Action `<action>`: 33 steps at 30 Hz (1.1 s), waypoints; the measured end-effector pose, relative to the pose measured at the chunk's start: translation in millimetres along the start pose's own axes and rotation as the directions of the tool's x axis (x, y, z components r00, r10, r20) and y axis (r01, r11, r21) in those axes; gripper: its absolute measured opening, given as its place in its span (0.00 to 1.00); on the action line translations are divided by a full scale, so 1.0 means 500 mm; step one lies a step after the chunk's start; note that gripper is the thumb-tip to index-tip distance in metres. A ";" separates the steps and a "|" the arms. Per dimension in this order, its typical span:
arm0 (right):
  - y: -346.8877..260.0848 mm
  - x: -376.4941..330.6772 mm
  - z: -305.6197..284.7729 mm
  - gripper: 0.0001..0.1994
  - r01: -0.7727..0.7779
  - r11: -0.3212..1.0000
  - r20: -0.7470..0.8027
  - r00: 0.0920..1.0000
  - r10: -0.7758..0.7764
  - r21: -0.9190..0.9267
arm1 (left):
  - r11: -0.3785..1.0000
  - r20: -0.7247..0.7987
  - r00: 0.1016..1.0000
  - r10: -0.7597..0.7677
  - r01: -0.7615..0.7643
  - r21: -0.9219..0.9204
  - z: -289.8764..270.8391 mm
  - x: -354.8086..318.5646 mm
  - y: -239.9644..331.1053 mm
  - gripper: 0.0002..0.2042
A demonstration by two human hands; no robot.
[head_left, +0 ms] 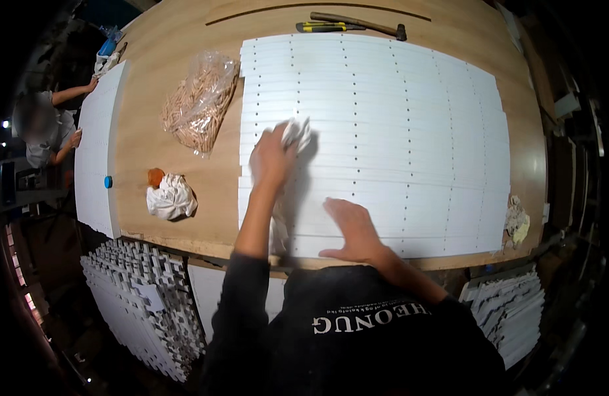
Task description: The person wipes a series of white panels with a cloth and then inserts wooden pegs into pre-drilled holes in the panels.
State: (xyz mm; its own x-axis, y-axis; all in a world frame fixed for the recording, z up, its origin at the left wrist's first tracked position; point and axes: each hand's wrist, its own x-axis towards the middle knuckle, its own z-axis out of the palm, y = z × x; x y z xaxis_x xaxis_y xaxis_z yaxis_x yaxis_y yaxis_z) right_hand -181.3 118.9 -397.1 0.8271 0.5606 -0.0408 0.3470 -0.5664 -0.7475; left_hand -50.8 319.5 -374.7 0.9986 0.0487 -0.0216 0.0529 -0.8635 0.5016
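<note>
A wide row of white boards (377, 132) lies side by side on the wooden workbench, with lines of small dark holes running across them. My left hand (272, 160) is closed on a crumpled white cloth (298, 134) and presses it to the boards near their left end, beside a line of holes. My right hand (352, 228) rests nearer to me, at the front part of the boards. Its fingers are stretched out and it holds nothing.
A clear plastic bag of wooden dowels (202, 105) and a bundled white cloth (171, 197) lie left of the boards. A hammer (360, 22) and a yellow-black utility knife (324, 28) lie beyond. A co-worker (43, 129) touches a white panel (100, 152) at far left.
</note>
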 end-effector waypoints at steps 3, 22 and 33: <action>0.081 0.102 -0.099 0.39 0.029 0.980 -0.217 0.974 -0.072 -0.198 | 0.997 -0.047 0.996 0.080 -0.081 -0.018 -0.039 -0.147 -0.065 0.23; 0.376 0.696 -0.264 0.22 -0.394 0.817 -0.554 0.825 0.112 -0.422 | 0.978 -0.164 0.975 0.151 -0.123 0.166 0.154 0.269 -0.001 0.16; 0.388 0.681 -0.288 0.19 -0.472 0.796 -0.569 0.797 0.202 -0.379 | 0.997 0.108 0.992 0.064 -0.068 0.031 0.079 -0.077 -0.044 0.18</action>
State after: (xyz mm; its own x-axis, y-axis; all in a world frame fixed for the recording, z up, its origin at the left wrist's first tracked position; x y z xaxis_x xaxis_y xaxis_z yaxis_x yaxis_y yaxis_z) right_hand 231.1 112.8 -460.6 0.9809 -0.0114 0.1941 0.0532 -0.9445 -0.3242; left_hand -90.1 316.9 -419.4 0.9947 -0.0615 -0.0830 -0.0148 -0.8801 0.4746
